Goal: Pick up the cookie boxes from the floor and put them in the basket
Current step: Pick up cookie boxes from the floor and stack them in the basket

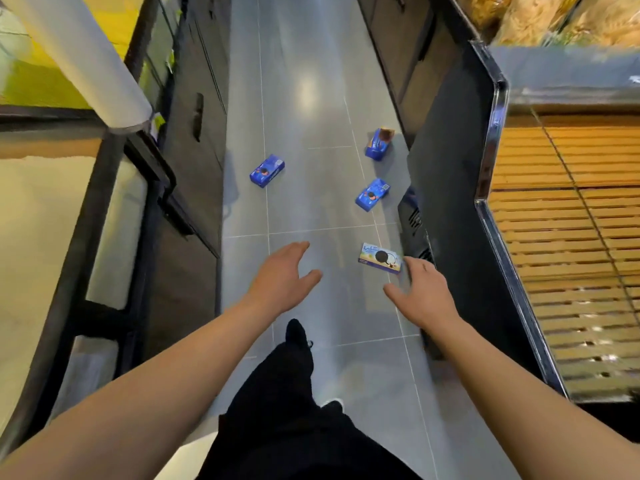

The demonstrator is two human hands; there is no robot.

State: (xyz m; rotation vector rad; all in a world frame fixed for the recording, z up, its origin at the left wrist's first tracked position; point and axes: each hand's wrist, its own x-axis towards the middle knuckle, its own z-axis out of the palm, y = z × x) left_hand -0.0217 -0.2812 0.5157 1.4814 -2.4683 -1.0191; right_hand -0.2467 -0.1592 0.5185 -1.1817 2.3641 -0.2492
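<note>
Several cookie boxes lie on the grey tiled floor of a shop aisle. The nearest, a pale box [380, 257] with a dark cookie printed on it, lies just ahead of my right hand [424, 292], which hangs open above the floor. Farther off are a blue box [372, 194] at the right, a blue box [267, 170] at the left, and a blue box [380, 144] with a brown end, far right. My left hand [282, 277] is open, fingers spread, holding nothing. No basket is in view.
Dark cabinets [194, 188] line the aisle's left side. A black display counter [450, 188] with a chrome rim and wooden slats [568, 237] runs along the right. My dark-trousered leg and shoe [296, 336] stand on the floor below my hands.
</note>
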